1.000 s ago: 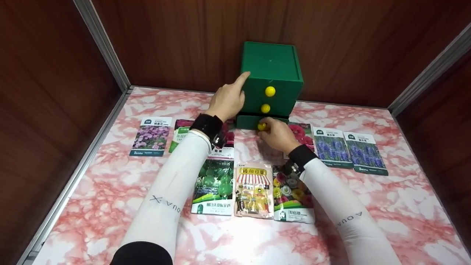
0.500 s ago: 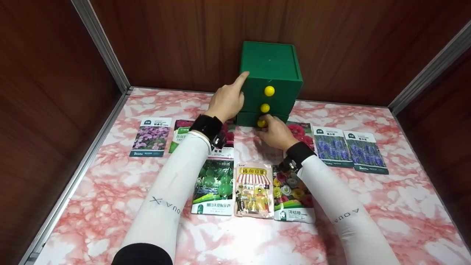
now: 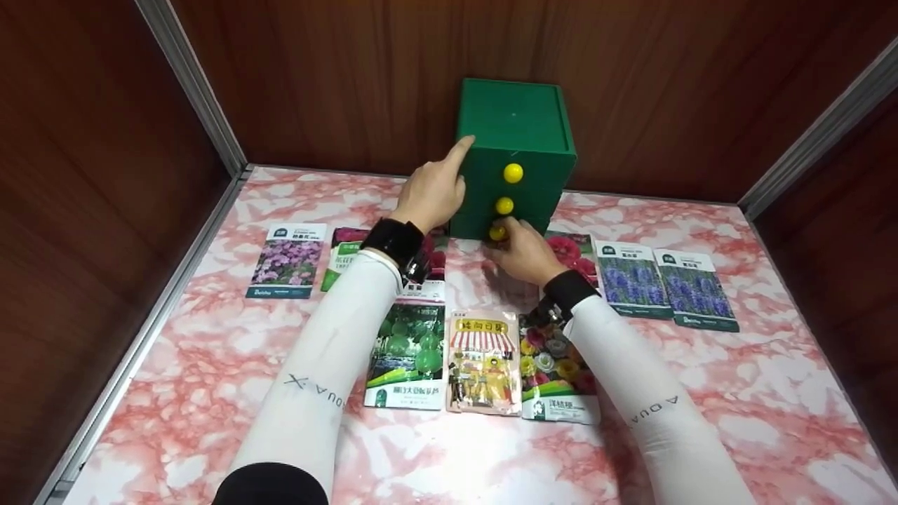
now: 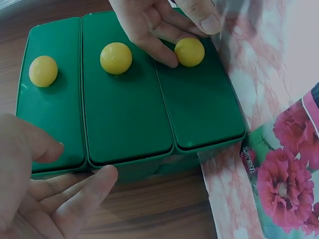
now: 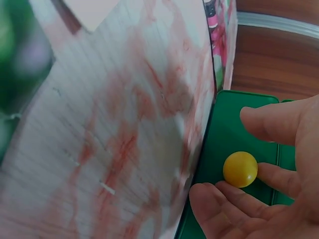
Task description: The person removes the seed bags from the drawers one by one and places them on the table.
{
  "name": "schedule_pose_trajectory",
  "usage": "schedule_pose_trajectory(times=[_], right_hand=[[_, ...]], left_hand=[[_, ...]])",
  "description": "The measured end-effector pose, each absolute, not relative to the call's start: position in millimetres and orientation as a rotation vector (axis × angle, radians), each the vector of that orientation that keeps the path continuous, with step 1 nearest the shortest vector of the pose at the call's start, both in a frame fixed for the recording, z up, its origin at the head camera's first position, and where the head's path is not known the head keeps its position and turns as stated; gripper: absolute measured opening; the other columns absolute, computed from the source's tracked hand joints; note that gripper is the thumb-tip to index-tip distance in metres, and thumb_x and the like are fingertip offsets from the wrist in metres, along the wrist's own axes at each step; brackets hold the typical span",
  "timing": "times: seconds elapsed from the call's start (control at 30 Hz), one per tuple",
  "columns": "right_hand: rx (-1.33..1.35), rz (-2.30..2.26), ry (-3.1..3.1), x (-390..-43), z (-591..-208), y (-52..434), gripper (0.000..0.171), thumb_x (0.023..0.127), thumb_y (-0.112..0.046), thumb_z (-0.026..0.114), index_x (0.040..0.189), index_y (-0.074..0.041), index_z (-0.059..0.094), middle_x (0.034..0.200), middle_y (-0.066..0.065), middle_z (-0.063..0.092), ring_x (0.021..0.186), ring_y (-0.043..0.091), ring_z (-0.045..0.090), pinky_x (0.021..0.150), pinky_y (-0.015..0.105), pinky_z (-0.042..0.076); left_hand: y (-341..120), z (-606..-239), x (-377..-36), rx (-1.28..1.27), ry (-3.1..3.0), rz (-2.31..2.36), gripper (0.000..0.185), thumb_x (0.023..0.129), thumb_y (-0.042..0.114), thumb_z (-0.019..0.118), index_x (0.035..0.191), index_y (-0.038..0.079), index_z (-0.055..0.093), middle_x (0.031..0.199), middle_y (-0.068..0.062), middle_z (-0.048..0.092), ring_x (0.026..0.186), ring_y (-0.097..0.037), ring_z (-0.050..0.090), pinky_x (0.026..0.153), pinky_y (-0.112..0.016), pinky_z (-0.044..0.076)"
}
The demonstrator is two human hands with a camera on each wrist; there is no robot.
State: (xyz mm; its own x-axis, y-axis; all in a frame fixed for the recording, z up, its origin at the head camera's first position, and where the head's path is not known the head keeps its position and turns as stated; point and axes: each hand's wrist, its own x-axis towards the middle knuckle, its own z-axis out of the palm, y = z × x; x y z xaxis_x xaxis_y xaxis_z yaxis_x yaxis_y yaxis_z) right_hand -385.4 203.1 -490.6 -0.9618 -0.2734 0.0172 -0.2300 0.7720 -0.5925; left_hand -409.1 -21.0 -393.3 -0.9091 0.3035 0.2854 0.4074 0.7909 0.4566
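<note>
A green drawer cabinet (image 3: 519,116) with three yellow round knobs stands at the back of the table. All three drawer fronts sit flush in the left wrist view. My left hand (image 3: 431,189) rests against the cabinet's left side, its index finger reaching to the top front edge. My right hand (image 3: 527,251) is at the bottom drawer (image 4: 207,109), fingertips against its front around the bottom knob (image 5: 240,169). In the right wrist view the thumb stands apart from that knob, while a fingertip touches it. The middle knob (image 3: 504,205) and top knob (image 3: 513,173) are untouched.
Seed packets lie on the pink marbled table (image 3: 449,463): a gourd packet (image 3: 407,358), a sunflower packet (image 3: 484,365), a mixed-flower packet (image 3: 561,372), two lavender-coloured ones (image 3: 635,280) at right, a pink-flower packet (image 3: 286,263) at left. Forearms partly cover others. Wooden walls (image 3: 337,77) enclose the table.
The bottom drawer, slightly out a second ago, has slid in flush with the others. My right hand has moved forward with it. The left hand has stayed in place.
</note>
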Motion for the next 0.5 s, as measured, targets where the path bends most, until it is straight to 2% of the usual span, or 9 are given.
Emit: schedule_pose_trajectory(times=[0.13, 0.23, 0.33, 0.37, 0.5], right_hand=[[-0.453, -0.923, 2.888, -383, -490, 206, 0.053, 0.109, -0.028, 0.074, 0.152, -0.004, 0.055, 0.137, 0.023, 0.061, 0.121, 0.037, 0.062, 0.116, 0.056, 0.050], [-0.512, -0.923, 2.894, -378, -490, 210, 0.054, 0.110, -0.028, 0.073, 0.154, -0.003, 0.055, 0.139, 0.024, 0.061, 0.122, 0.037, 0.062, 0.114, 0.057, 0.051], [-0.560, -0.950, 2.901, -371, -488, 218, 0.057, 0.109, -0.026, 0.074, 0.157, -0.002, 0.054, 0.142, 0.025, 0.061, 0.125, 0.039, 0.063, 0.112, 0.057, 0.052], [-0.577, -0.960, 2.906, -368, -487, 222, 0.058, 0.109, -0.024, 0.074, 0.158, -0.001, 0.054, 0.143, 0.026, 0.061, 0.126, 0.040, 0.064, 0.112, 0.058, 0.053], [-0.612, -0.994, 2.937, -353, -484, 241, 0.063, 0.107, -0.021, 0.076, 0.161, 0.000, 0.052, 0.148, 0.026, 0.060, 0.129, 0.043, 0.065, 0.109, 0.060, 0.055]], left_hand=[[-23, -395, -409, -0.564, -2.779, -0.816, 0.071, 0.115, 0.019, 0.061, 0.178, 0.030, 0.028, 0.070, -0.003, 0.050, 0.057, -0.024, 0.051, 0.057, -0.034, 0.042], [-26, -399, -407, -0.578, -2.771, -0.870, 0.077, 0.116, 0.024, 0.062, 0.180, 0.035, 0.020, 0.079, -0.009, 0.058, 0.065, -0.026, 0.056, 0.061, -0.036, 0.045], [-32, -410, -403, -0.585, -2.749, -0.920, 0.085, 0.116, 0.029, 0.063, 0.180, 0.040, 0.009, 0.115, -0.014, 0.073, 0.087, -0.028, 0.067, 0.072, -0.041, 0.054], [-36, -415, -401, -0.585, -2.742, -0.935, 0.087, 0.115, 0.031, 0.063, 0.180, 0.040, 0.006, 0.130, -0.015, 0.073, 0.096, -0.028, 0.069, 0.076, -0.043, 0.056], [-55, -439, -391, -0.544, -2.729, -0.988, 0.092, 0.114, 0.034, 0.066, 0.180, 0.038, 0.003, 0.159, -0.013, 0.060, 0.122, -0.034, 0.069, 0.087, -0.053, 0.061]])
